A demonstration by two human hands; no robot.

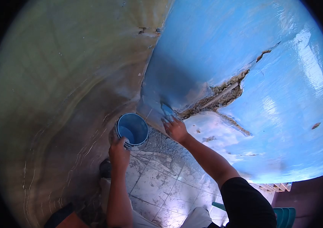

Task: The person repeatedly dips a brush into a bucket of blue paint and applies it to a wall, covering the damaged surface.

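My left hand (118, 150) grips the rim of a small round bucket (132, 130) of blue paint, held low in the corner between two walls. My right hand (174, 128) holds a paint brush (167, 110) whose blue-coated head presses against the lower part of the blue wall (245, 41), just right of the corner. The brush handle is hidden in my fingers. The bucket hangs a little left of the brush, apart from it.
The left wall (66, 87) is bare grey-brown plaster. A long crack with exposed rubble (226, 93) runs across the blue wall. Paint-spattered floor tiles (161, 186) lie below. A teal plastic chair (285, 216) sits at the lower right.
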